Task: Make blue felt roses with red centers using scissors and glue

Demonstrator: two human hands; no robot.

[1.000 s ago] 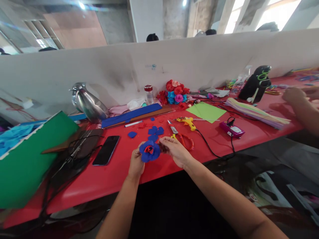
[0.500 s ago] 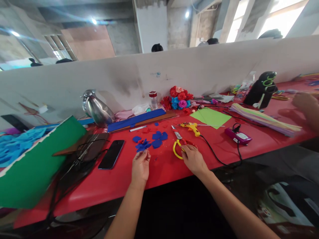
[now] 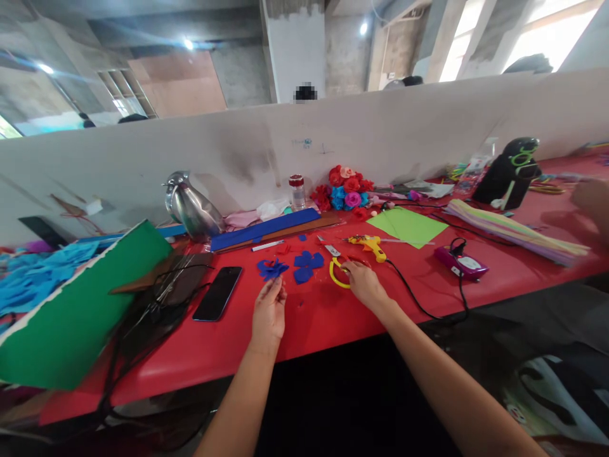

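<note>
My left hand (image 3: 269, 311) is closed in a pinch at the near edge of a cluster of blue paper petals (image 3: 271, 268), with a bit of red among them. Just right of it, several loose blue petals (image 3: 307, 265) lie flat on the red tabletop. The fingers of my right hand (image 3: 365, 284) are closed on the handles of a pair of scissors (image 3: 339, 274) with yellow and red grips. Its blades point away and to the left. Beyond that hand lies a yellow glue gun (image 3: 368, 245) with a black cord.
A phone (image 3: 217, 293) and a green board (image 3: 90, 304) are on the left. Behind stand a metal jug (image 3: 193, 206), a red-lidded jar (image 3: 297, 192) and paper flowers (image 3: 349, 188). Green paper (image 3: 407, 226), a purple power box (image 3: 461, 263) and a co-worker's hand (image 3: 594, 198) are at right.
My right hand has shifted the scissors a little left and away, and the blades have turned left. My left hand has moved slightly forward at the blue petals. The whole view has shifted slightly.
</note>
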